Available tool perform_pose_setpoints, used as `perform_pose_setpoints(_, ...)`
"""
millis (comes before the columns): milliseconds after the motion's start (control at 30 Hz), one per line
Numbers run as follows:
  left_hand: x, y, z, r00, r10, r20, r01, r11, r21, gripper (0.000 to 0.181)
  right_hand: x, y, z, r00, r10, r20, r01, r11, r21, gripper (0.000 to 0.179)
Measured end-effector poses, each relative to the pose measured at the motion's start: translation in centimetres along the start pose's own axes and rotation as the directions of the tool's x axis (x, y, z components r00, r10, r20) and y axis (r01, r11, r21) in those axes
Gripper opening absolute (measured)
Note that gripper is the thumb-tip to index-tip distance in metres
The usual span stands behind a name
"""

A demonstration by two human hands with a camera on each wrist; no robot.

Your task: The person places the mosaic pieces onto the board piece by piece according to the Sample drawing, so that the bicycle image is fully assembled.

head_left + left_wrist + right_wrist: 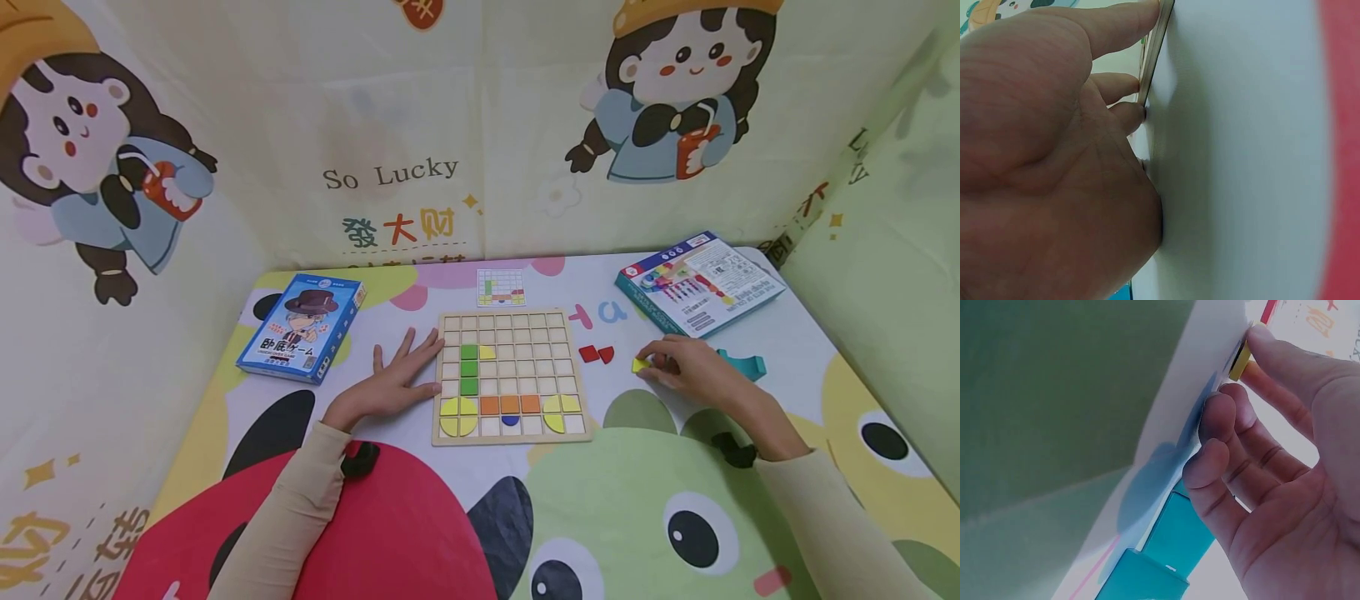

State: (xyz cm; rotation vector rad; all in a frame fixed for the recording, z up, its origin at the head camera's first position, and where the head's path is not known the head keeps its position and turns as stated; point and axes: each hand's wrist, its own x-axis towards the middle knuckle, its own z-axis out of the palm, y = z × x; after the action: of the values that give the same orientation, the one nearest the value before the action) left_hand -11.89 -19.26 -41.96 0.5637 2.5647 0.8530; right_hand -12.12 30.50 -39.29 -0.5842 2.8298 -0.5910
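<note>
My left hand (393, 379) lies with fingers spread, its thumb and fingertips touching the left edge of a wooden grid board (542, 367). Between thumb and index finger, my right hand (682, 367) pinches a small yellow tile (1241, 362) close to the table, right of the board. On the board are a column of green squares (469, 368), a row of orange squares (510, 405), a blue half-round tile (510, 421) and several yellow quarter-round tiles (450, 406). Two red tiles (588, 354) lie between the board and my right hand.
Behind the board lies a printed pattern card (501, 287). A blue game box (300, 327) is at the left, another box (701, 283) at the back right. A teal object (742, 364) lies partly behind my right hand. A patterned cloth wall (300, 108) rises behind the table.
</note>
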Motion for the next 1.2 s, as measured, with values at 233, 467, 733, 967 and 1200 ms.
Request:
perform_pose_setpoints(233, 0.0, 0.0, 0.0, 1.0, -0.002, 0.002, 0.002, 1.0, 0.004, 0.084, -0.2, -0.8, 0.1, 1.0, -0.004, 0.001, 0.004, 1.0, 0.008, 0.026)
perform_pose_setpoints(467, -0.1, 0.2, -0.1, 1.0, -0.007, 0.003, 0.007, 1.0, -0.004, 0.084, -0.3, -1.6, 0.8, 1.0, -0.018, 0.0, 0.018, 0.999, 0.03, 0.027)
perform_pose_setpoints(733, -0.3, 0.2, -0.1, 1.0, -0.004, 0.003, 0.004, 1.0, -0.021, 0.083, -0.6, -3.4, 1.7, 0.998, -0.07, -0.005, 0.07, 0.997, 0.009, 0.025)
perform_pose_setpoints(967, -0.3, 0.1, -0.1, 1.0, 0.0, 0.0, 0.0, 1.0, -0.024, 0.083, -1.0, -5.2, 2.5, 0.989, -0.148, -0.017, 0.149, 0.989, 0.024, 0.025)
perform_pose_setpoints(1200, -0.3, 0.2, -0.2, 1.0, 0.006, 0.0, -0.006, 1.0, -0.025, 0.083, -1.1, -6.8, 3.2, 0.98, -0.198, -0.009, 0.198, 0.98, 0.026, 0.025)
